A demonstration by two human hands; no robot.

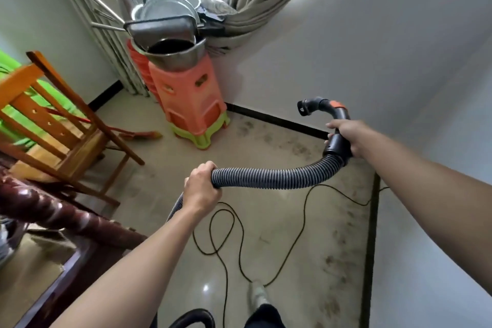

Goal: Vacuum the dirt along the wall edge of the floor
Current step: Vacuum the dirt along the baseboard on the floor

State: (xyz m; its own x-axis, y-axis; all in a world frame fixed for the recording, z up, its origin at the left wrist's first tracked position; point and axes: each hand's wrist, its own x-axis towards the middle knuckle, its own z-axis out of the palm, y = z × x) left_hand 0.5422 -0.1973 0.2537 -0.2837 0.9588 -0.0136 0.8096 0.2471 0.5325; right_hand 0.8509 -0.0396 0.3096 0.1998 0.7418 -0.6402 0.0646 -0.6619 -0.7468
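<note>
Left hand point(201, 186) has fingers wrapped tight round the ribbed hose point(266, 177), which arcs over to the right hand point(346, 138), fist closed on the black handle point(336, 147). Dirt point(331, 261) sits below the right hand, along the wall point(399, 61).

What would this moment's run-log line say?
left hand: grips ribbed grey vacuum hose | right hand: grips black curved plastic handle | nozzle end: raised, off floor | dark dirt patches: along black skirting
</note>
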